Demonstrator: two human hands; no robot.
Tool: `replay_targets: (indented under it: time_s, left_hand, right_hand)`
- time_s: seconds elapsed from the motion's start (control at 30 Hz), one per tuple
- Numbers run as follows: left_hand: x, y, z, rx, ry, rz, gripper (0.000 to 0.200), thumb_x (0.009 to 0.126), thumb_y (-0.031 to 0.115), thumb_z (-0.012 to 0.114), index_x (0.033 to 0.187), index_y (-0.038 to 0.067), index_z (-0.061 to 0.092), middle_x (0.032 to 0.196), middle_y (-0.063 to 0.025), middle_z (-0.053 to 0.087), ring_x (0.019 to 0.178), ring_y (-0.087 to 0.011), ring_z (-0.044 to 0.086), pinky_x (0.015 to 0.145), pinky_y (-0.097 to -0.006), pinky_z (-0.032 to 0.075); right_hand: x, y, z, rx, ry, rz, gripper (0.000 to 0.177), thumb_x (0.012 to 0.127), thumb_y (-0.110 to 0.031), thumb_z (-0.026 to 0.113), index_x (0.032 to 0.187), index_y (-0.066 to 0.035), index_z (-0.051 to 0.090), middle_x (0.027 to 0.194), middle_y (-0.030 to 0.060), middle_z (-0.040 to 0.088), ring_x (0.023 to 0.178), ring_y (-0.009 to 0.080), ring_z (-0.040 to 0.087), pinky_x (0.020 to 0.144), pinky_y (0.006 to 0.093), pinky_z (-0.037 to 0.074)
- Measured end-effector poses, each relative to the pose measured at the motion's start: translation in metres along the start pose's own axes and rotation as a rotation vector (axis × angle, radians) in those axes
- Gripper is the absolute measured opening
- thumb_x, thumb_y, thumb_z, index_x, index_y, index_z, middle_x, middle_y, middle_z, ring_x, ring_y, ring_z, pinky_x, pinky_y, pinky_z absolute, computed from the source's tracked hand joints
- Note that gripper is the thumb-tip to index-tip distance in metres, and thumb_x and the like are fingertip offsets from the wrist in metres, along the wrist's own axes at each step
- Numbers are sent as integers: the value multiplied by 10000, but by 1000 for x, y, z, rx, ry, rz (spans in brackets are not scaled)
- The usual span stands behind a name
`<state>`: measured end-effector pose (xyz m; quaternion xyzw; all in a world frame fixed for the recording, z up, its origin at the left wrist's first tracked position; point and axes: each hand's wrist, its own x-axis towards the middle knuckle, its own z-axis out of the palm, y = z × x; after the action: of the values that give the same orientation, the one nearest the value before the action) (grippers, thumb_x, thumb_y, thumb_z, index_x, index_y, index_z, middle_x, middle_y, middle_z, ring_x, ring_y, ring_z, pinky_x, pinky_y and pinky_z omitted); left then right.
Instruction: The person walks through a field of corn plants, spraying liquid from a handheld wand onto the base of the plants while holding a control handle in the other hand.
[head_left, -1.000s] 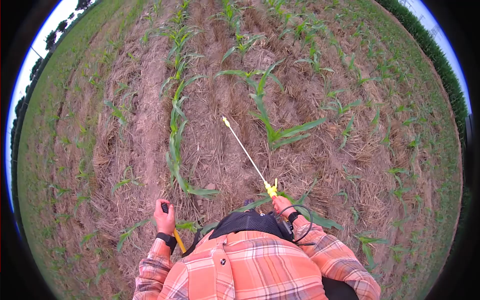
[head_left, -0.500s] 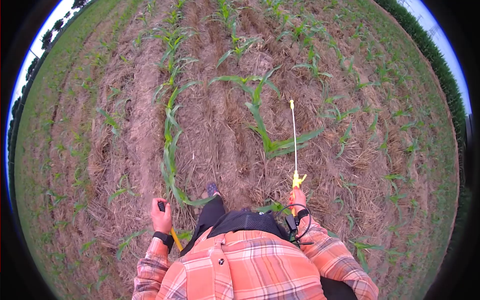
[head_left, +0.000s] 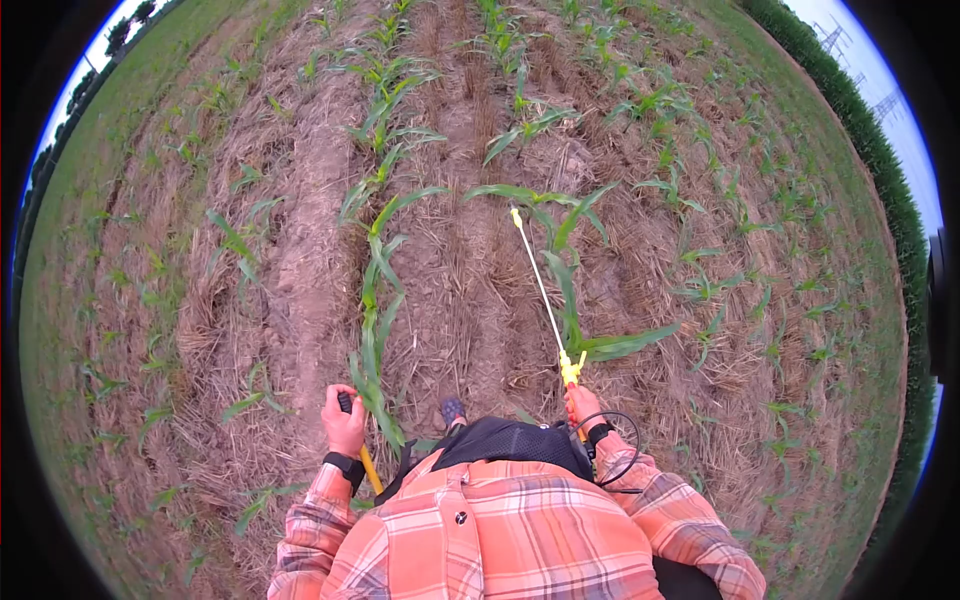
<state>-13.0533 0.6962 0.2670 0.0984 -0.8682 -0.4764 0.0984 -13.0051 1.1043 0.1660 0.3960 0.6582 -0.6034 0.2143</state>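
Spraying seems under way: the right hand (head_left: pixel 583 402) grips the wand (head_left: pixel 542 288) over the right maize row (head_left: pixel 625 343), the left hand (head_left: pixel 345 430) is clenched round the pump lever (head_left: pixel 367 468), and the next move likely calls for steady pumping.

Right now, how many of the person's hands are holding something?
2. The left hand grips a black-tipped orange lever at lower left; the right hand holds the yellow spray wand at lower centre, pointing up-left over a maize plant. Neither is hidden.
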Motion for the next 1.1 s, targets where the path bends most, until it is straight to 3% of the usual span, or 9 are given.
replay_targets:
  time_s: [0.03, 0.1, 0.53, 0.77, 1.1]
  left_hand:
    - [6, -3, -1, 0, 2, -6, 102, 700, 37, 536, 778, 45, 470, 561, -50, 434, 478, -122, 416, 457, -270, 347]
    - [13, -8, -3, 9, -6, -45, 103, 698, 39, 537, 776, 46, 471, 568, -55, 437, 493, -133, 429, 472, -277, 354]
    - [74, -18, 1, -18, 71, -177, 105, 700, 41, 539, 775, 48, 465, 551, -49, 432, 483, -146, 435, 465, -282, 357]
    - [137, 16, 40, 75, 69, -105, 109, 701, 39, 539, 779, 45, 463, 545, -41, 432, 473, -133, 423, 455, -279, 351]
    - [217, 89, 84, 27, -26, -86, 107, 715, 42, 534, 781, 50, 450, 571, 5, 399, 503, -78, 384, 461, -232, 326]
  right_hand:
    - [7, -4, 10, -6, -2, 2, 337, 839, -379, 419, 711, -72, 475, 494, -10, 414, 355, 77, 356, 336, 226, 294]
    - [11, -16, 29, -260, -46, -191, 333, 843, -364, 417, 708, -66, 482, 504, -9, 434, 380, 78, 375, 363, 228, 310]
    - [64, -101, 90, -509, -533, -200, 365, 812, -382, 493, 750, -25, 535, 548, 16, 492, 495, 92, 433, 449, 265, 345]
    - [126, -136, 70, -434, -454, -227, 365, 816, -389, 478, 744, -35, 527, 534, 9, 477, 456, 94, 419, 421, 254, 333]
    - [172, -188, -1, -39, -154, 9, 351, 837, -411, 419, 712, -88, 476, 479, -13, 415, 343, 87, 360, 316, 229, 286]
